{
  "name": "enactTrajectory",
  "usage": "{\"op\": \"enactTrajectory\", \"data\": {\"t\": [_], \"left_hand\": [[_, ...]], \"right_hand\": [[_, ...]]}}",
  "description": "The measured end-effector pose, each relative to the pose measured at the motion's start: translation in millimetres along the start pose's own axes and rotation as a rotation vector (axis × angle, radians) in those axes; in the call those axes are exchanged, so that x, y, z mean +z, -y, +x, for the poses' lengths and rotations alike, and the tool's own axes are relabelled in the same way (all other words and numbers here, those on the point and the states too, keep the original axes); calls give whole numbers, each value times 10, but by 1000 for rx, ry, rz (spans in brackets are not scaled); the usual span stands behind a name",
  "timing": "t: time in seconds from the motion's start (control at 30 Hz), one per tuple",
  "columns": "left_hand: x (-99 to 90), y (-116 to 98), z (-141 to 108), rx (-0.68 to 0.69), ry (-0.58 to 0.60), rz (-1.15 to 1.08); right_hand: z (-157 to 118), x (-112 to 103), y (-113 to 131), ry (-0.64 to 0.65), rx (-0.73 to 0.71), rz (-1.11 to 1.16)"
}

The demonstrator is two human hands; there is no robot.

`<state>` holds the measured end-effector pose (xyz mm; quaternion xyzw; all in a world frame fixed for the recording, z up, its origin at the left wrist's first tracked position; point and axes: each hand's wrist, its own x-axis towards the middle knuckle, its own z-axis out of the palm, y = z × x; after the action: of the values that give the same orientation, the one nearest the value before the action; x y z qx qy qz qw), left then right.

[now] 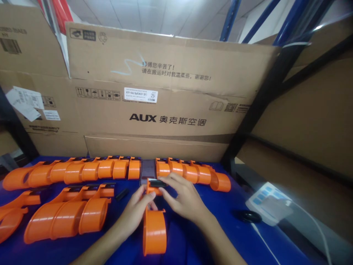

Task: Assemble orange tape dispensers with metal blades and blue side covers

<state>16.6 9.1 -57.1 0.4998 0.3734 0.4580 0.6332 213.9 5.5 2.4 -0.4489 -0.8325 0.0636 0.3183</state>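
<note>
In front of me, my left hand point(136, 208) grips the neck of an orange plastic part with a wide round band point(154, 232) hanging at its lower end. My right hand point(186, 195) pinches a short black strip point(156, 183) against the top of that same part. White bristle-like teeth show beside the strip. Just left of my left hand, a loose black strip point(122, 194) lies on the blue surface point(124, 246). Similar orange parts with black tops stand in a back row point(91, 171), with several more at the front left point(68, 217).
A printed cardboard sheet point(171, 103) rises behind the rows, beside a dark upright post point(248, 106). On the right are a white box with blue panels point(268, 202), a black rounded object point(250, 216) and white cables. A dark flat rectangle point(148, 169) lies between the back-row parts.
</note>
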Motion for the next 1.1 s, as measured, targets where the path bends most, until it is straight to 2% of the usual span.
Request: {"op": "enactTrajectory", "data": {"t": [0.3,0.5,0.57,0.7,0.8,0.97,1.1], "left_hand": [[-12,3,-4,-6,29,34],[-11,-59,-34,-90,-24,-178],[4,-102,-62,-97,-40,-200],[43,-187,-106,-97,-85,-214],[53,-210,-111,-105,-94,-216],[19,-171,-88,-94,-79,-209],[-6,-120,-59,-58,-86,-205]], "right_hand": [[-16,4,24,45,-15,63],[-25,-191,5,-25,31,68],[-44,-257,-45,73,66,11],[-136,-300,-173,392,131,-43],[-192,-264,-231,535,185,-54],[-177,-170,-230,597,181,-37],[-131,-132,-185,552,161,-42]]}}
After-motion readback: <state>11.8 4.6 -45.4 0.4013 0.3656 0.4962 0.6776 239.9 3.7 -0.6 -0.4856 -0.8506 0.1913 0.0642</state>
